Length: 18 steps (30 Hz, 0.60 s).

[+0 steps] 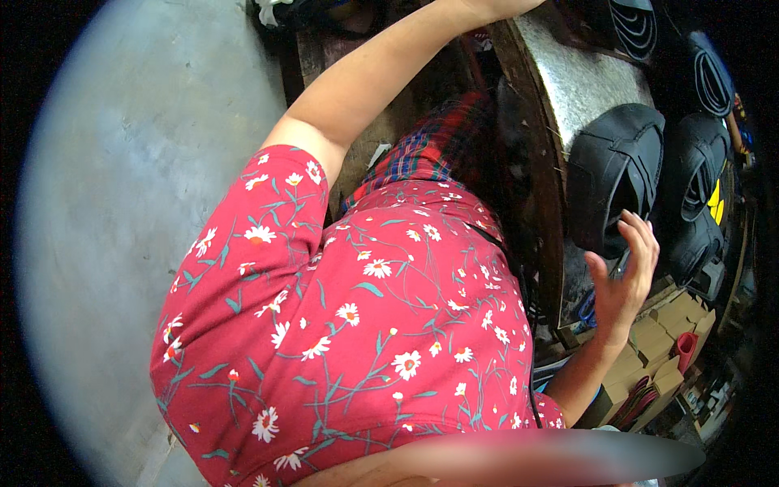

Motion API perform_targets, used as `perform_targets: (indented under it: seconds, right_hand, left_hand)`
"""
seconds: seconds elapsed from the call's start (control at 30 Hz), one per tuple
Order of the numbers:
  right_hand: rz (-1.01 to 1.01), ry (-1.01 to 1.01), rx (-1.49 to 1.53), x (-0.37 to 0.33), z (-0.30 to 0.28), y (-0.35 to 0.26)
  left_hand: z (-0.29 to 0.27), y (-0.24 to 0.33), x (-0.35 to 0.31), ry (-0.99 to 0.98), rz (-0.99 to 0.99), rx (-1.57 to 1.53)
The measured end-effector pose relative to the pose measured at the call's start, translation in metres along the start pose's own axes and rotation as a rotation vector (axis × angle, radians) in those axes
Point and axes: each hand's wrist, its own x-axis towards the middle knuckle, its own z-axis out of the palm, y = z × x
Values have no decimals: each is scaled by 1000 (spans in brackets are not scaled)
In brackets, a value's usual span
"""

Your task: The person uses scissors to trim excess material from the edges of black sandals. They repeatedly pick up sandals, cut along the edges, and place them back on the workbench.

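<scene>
At 3 o'clock the right hand [626,276], thumb and fingers apart, might knock the shoe [599,174] at 2 through a careless swing; the left hand [505,5], cropped at 1, I cannot tell.

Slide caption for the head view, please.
Open right hand near a hollow black item on a grey-topped bench; left hand cut off at the upper edge.
</scene>
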Motion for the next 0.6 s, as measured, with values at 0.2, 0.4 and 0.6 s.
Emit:
perform_targets:
  seconds: [0.2, 0.4, 0.6]
  right_hand:
    - [434, -64, -107, -74, -32, 31]
    - [683, -218, -145, -138, 18, 36]
    - [634, -95, -319, -142, 15, 21]
  left_hand:
    - [-20, 25, -21, 197, 165, 37]
    - [9, 108, -87, -274, 383, -356]
    - [14, 113, -121, -641, 353, 185]
